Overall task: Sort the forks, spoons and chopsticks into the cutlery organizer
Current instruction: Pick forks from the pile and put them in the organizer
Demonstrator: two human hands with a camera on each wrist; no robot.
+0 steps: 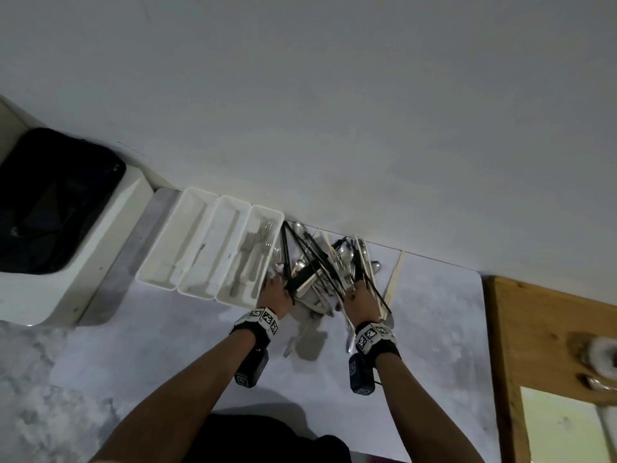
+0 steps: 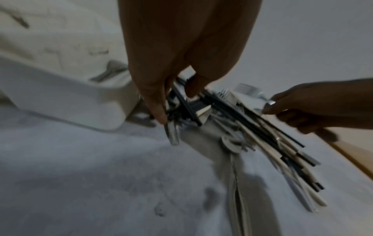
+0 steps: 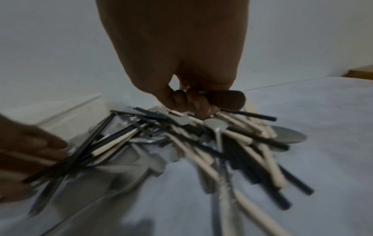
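Observation:
A white three-slot cutlery organizer (image 1: 187,242) stands against the wall; its right slot holds several forks (image 1: 257,248), and the other two look almost bare. To its right lies a tangled pile of spoons, forks and black and beige chopsticks (image 1: 320,262). My left hand (image 1: 275,292) is at the pile's left edge, thumb and forefinger pinching black chopsticks (image 2: 185,108). My right hand (image 1: 360,295) is at the pile's right side, its fingers (image 3: 193,102) curled round a bunch of black and beige chopsticks (image 3: 248,127). A metal spoon (image 3: 220,135) lies just below them.
A white appliance (image 1: 100,262) with a black bag on top stands left of the organizer. A wooden board (image 1: 551,345) borders the pale mat (image 1: 167,362) on the right. A loose beige chopstick pair (image 1: 395,272) lies right of the pile. The wall (image 1: 334,128) is close behind.

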